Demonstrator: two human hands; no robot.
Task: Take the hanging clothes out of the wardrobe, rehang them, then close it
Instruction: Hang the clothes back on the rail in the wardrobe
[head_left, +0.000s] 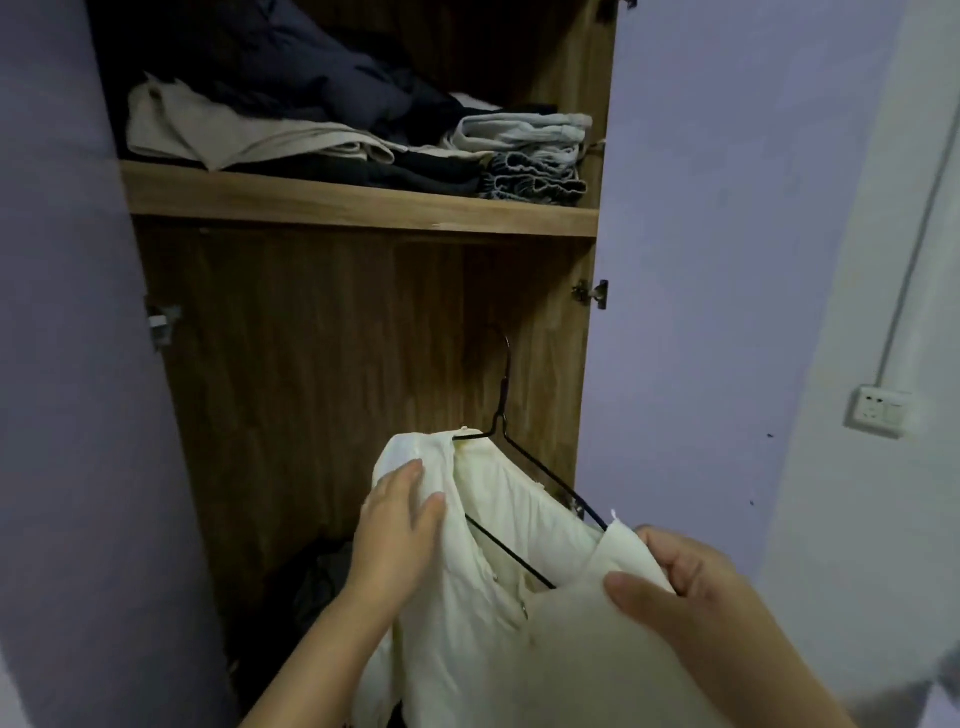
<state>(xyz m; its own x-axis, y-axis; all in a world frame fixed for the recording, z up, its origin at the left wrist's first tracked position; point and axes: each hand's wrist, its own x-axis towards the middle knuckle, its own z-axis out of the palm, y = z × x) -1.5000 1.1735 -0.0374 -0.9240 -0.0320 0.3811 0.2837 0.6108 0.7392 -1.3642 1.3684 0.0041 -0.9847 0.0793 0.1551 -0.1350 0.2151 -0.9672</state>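
A cream shirt (483, 613) sits partly on a black wire hanger (524, 457) in front of the open wooden wardrobe (311, 338). The hanger's hook points up and hangs on nothing. My left hand (397, 525) grips the shirt's left shoulder over the hanger's end. On the other side, my right hand (691, 587) pinches the shirt's right shoulder fabric between thumb and fingers, just below the bare right arm of the hanger. The hanging space behind shows only the wooden back panel.
A shelf (358, 202) above holds folded clothes (363, 130) in beige, dark blue and denim. Purple doors stand open at left (67, 364) and right (691, 260). A dark heap (317, 577) lies on the wardrobe floor. A wall socket (878, 410) is at right.
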